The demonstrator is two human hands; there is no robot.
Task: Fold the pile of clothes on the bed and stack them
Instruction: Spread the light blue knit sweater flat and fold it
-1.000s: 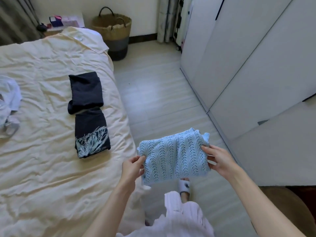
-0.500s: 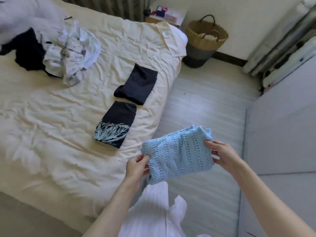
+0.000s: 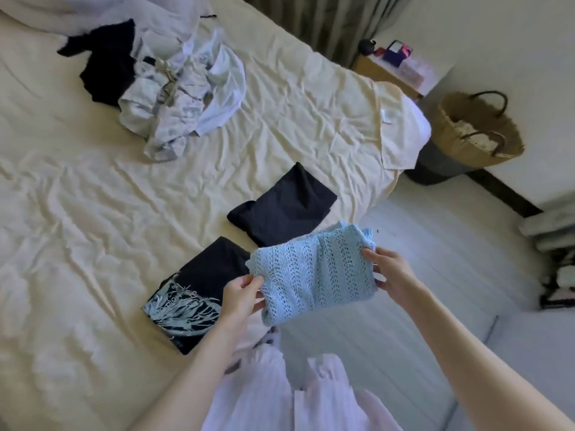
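Cream sheets covered the bed (image 3: pixel 93 244), wrinkled all over, its far corner near a woven basket (image 3: pixel 479 129) on the floor. Compared with a second earlier the view had swung left: the wardrobe doors that filled the right side were gone, and the bed took up most of the picture. The unfolded pile (image 3: pixel 174 88), only a scrap at the left edge before, showed whole near the head of the bed, pale garments tangled against a black one.

Two folded dark pieces lay near the bed edge, apart from the pile: a plain navy one (image 3: pixel 280 209) and, nearer, a black one with a pale print (image 3: pixel 186 297). Neither had shifted on the sheet.

Folded blue knit (image 3: pixel 314 275) was held in the air between both hands. A second before it hung over the floor beside the bed; by this moment it overlapped both dark pieces in the view, above the bed edge. It was not yet set down.

Left hand (image 3: pixel 241 298) pinched the knit's left edge, thumb on top, fingers curled beneath. Right hand (image 3: pixel 393 275) gripped the right edge, fingertips wrapped round the fabric.

Judgement: folding of the knit looked finished and the carry to the folded pieces was under way. Placing came next. The pile remained to be folded.
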